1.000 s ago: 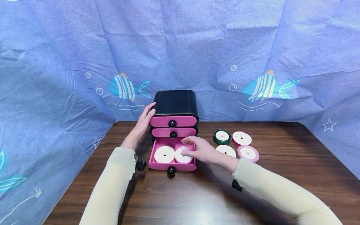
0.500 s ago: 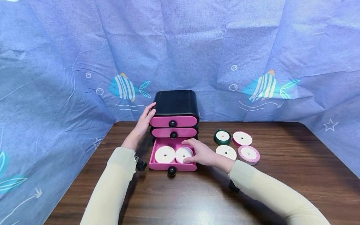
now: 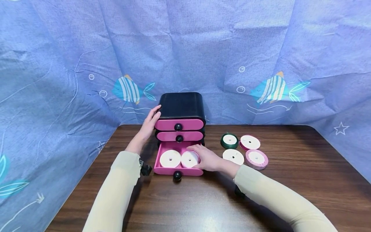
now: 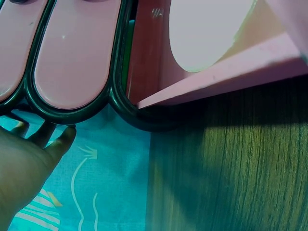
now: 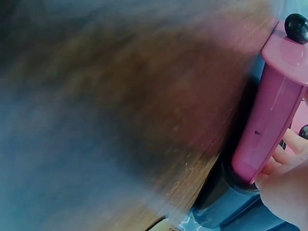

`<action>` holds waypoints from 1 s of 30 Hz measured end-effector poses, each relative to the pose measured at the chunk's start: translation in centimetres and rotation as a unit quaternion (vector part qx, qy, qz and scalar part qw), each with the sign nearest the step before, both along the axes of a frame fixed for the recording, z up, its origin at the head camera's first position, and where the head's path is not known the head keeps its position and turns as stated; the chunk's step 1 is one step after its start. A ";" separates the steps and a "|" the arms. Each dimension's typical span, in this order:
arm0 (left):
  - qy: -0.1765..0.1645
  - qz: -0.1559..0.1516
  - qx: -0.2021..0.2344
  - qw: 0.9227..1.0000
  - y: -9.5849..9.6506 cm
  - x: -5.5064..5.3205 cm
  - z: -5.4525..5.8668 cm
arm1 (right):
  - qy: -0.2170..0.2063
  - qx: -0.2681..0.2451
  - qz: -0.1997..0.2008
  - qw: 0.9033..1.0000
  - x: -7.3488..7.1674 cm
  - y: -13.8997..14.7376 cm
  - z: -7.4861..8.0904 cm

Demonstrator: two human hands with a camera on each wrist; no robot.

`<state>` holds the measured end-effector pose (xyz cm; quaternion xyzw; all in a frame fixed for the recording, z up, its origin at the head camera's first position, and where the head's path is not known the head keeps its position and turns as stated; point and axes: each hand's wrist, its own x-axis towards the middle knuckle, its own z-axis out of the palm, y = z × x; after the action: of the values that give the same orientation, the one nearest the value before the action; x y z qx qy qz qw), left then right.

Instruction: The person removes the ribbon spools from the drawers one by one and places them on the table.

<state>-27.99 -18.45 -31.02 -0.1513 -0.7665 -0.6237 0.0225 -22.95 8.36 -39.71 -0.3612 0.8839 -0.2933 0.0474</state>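
A black cabinet (image 3: 181,104) with pink drawers stands on the table, its bottom drawer (image 3: 165,172) pulled out. Inside lie two white-faced ribbon spools side by side, a left spool (image 3: 170,159) and a right spool (image 3: 189,159). My right hand (image 3: 207,158) reaches in over the drawer's right wall, thumb and fingers curled round the right spool's edge. In the right wrist view that wall hides the spool. My left hand (image 3: 149,125) rests against the cabinet's left side with fingers extended; the left wrist view shows its fingertips (image 4: 67,134) at the black casing.
To the right on the table (image 3: 290,180) lie a green spool (image 3: 230,140), a dark pink spool (image 3: 250,142), a white-faced spool (image 3: 233,157) and a light pink spool (image 3: 256,159). A blue fish-print cloth (image 3: 203,58) hangs behind. Two upper drawers are closed.
My right hand has lowered into the drawer; its thumb and fingers have moved from over the right spool to round its right edge. The left hand has stayed at the cabinet's side.
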 end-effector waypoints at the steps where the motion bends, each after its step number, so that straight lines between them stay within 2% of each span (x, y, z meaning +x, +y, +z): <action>1: 0.000 0.000 0.001 1.000 0.0 0.0 0.0 | -0.003 0.006 -0.002 1.000 0.0 0.0 0.0; 6: 0.006 0.002 0.000 1.000 0.0 0.0 0.1 | -0.012 0.032 -0.010 0.999 -0.2 -0.1 -0.1; 17: 0.007 0.003 -0.005 1.000 0.1 -0.2 -0.2 | 0.000 0.035 -0.002 0.999 0.0 -0.1 0.2; 24: 0.009 0.007 0.008 1.000 -0.5 -2.5 -2.4 | 0.022 0.026 0.003 0.999 0.2 0.2 0.7; 30: 0.006 0.012 0.007 1.000 -0.6 -2.5 -2.8 | 0.043 0.018 0.003 0.999 0.4 0.3 0.9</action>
<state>-30.50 -19.02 -33.79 -0.1452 -0.7638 -0.6279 0.0355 -22.57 8.66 -38.77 -0.3748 0.8893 -0.2615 0.0169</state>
